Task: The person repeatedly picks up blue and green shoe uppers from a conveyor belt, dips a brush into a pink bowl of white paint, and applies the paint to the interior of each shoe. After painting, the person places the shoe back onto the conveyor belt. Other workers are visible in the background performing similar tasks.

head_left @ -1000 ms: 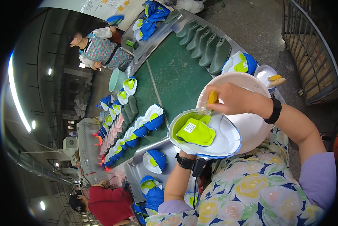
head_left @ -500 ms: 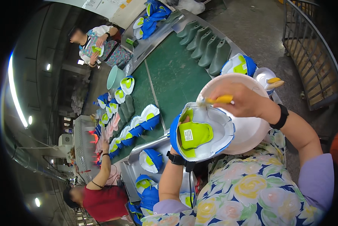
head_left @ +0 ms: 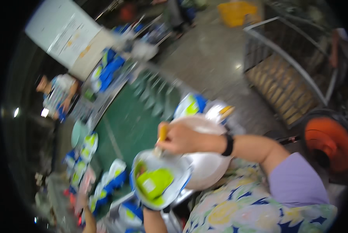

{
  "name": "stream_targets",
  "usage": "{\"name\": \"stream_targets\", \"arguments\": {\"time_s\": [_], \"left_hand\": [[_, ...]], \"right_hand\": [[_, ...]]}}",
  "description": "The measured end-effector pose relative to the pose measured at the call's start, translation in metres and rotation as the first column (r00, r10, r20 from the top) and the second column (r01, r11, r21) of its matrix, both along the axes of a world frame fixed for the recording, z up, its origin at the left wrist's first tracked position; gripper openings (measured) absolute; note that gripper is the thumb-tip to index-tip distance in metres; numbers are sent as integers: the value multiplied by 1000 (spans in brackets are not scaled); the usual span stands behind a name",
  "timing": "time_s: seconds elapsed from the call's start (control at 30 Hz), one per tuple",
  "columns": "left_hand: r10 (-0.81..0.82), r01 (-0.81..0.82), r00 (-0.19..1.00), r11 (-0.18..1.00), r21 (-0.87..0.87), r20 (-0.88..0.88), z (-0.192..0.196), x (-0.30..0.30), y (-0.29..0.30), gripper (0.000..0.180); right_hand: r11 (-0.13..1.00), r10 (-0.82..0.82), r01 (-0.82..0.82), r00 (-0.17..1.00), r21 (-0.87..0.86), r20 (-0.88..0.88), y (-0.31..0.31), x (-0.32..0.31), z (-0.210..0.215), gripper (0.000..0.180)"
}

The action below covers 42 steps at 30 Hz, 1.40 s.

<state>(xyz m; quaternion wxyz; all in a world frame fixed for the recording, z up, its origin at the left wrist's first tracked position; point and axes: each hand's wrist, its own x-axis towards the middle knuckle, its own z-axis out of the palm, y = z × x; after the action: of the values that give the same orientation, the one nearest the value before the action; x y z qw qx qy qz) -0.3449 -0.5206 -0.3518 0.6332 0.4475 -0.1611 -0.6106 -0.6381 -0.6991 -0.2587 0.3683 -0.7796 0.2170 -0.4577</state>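
Note:
My left hand (head_left: 142,168) grips a shoe upper (head_left: 156,184) from beneath. Only a few of its fingers show through the opening, and the rest are hidden under the piece. The upper is white inside, with a blue edge and a lime-green tongue bearing a pale label. My right hand (head_left: 183,138) is closed round a small brush (head_left: 162,133) with a yellow handle. Its bristle end is at the upper's far inner edge; blur hides whether they touch. A pale, wide basin (head_left: 209,169) lies under my right forearm.
Grey-green shoe lasts (head_left: 154,93) line the far side of the green tabletop (head_left: 119,116). More uppers (head_left: 108,182) stand to the left. Behind the basin is a white container (head_left: 216,110) with yellow-handled tools. A barred cart (head_left: 282,83) and an orange round fan-like thing (head_left: 329,143) are at right.
The whole view has swung, so the scene sits further left and is blurred. The brush handle has turned from nearly level to upright. Both hands keep their hold.

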Motion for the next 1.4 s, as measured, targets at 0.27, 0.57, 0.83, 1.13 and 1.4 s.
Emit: {"name": "stream_targets", "arguments": {"time_s": [0.27, 0.57, 0.83, 1.13, 1.4], "left_hand": [[165, -180, 973, 980, 80, 160, -16, 43, 24, 48], [333, -361, 916, 928, 92, 225, -18, 116, 51, 44], [407, -406, 898, 913, -45, 168, -78, 165, -27, 54], [307, -674, 600, 692, 259, 739, -99, 234, -20, 59], [-93, -649, -301, 749, -132, 949, -67, 218, 211, 75]], "right_hand": [[919, 190, -57, 932, 390, -310, 2, -23, -1, 37], [714, 109, 1, 988, 700, -113, 18, -32, -33, 16], [669, 77, 21, 992, 743, -97, 23, -37, -46, 13], [682, 171, 4, 971, 731, -165, 28, -38, -54, 13], [773, 168, 90, 926, 628, -338, -10, -49, -87, 19]]}}
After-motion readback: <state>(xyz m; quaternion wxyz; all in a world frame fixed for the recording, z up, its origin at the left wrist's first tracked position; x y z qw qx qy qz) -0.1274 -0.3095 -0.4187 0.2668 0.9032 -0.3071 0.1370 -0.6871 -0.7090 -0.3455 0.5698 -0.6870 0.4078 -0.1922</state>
